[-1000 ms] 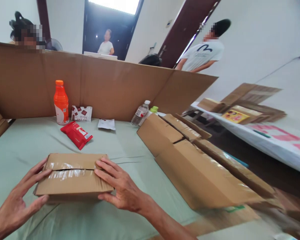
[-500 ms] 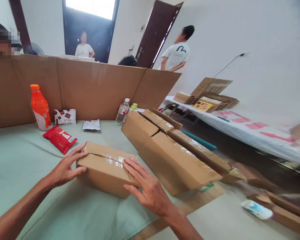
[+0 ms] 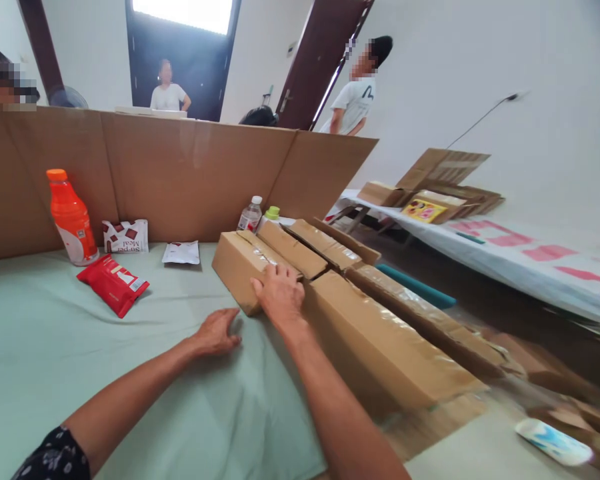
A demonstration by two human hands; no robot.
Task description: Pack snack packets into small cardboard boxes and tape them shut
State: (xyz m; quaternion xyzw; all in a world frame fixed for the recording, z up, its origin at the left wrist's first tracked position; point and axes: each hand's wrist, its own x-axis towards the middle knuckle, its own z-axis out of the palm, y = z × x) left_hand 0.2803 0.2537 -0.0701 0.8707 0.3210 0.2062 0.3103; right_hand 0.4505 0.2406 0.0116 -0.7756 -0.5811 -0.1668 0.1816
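A taped cardboard box (image 3: 237, 270) stands on the green cloth, beside the row of other cardboard boxes. My right hand (image 3: 283, 297) grips its near end, with the thumb on the left side and the fingers over the top edge. Just left of the box's lower corner, my left hand (image 3: 217, 333) is open above the cloth, thumb and fingers apart, holding nothing. To the right lies a longer taped cardboard box (image 3: 380, 340), its near-left side partly behind my right forearm.
An orange bottle (image 3: 73, 220), a red packet (image 3: 114, 283) and two white packets (image 3: 125, 237) are at the left. A clear bottle (image 3: 251, 215) stands behind the boxes. A cardboard screen (image 3: 195, 177) borders the back; people are beyond it.
The box has moved right and away from me, against the row, and turned. My left hand has let go of it; my right hand has shifted to its near end.
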